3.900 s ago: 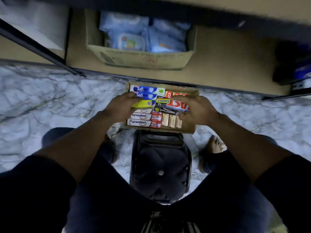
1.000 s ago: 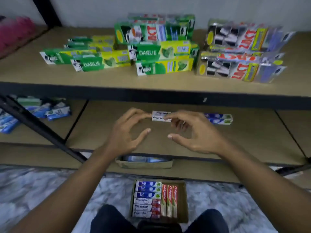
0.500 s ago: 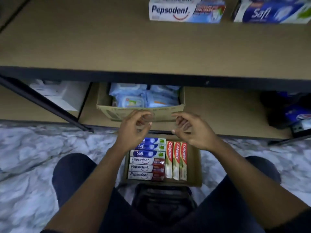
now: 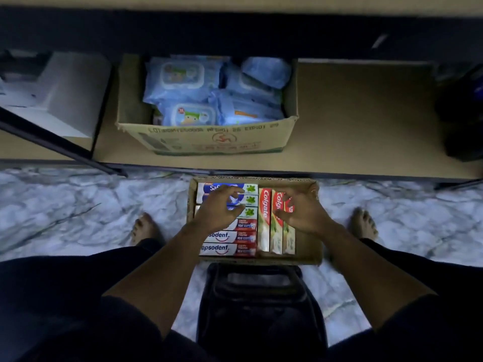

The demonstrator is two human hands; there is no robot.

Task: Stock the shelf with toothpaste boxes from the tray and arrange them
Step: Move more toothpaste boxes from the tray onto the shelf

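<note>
While I look straight down from the head view, the cardboard tray sits on the marble floor between my two bare feet, just in front of the lowest shelf. It holds nine toothpaste boxes: three Safi boxes lying crosswise at the far left, three Pepsodent boxes crosswise nearer to me, and three Colgate boxes running lengthwise beside them. A bare strip of tray lies to their right. My left hand is over the Safi boxes, fingers and thumb curved like a claw either side of the middle one; my right hand is curved the same way over the rightmost Colgate boxes. I cannot tell whether either of my hands grips a box or only hovers. On the shelf stands one open carton of blue wipe packs, too overlapped to count, with one white box left of it beyond a black diagonal brace. One black stool sits between my knees, touching the tray's near edge.
</note>
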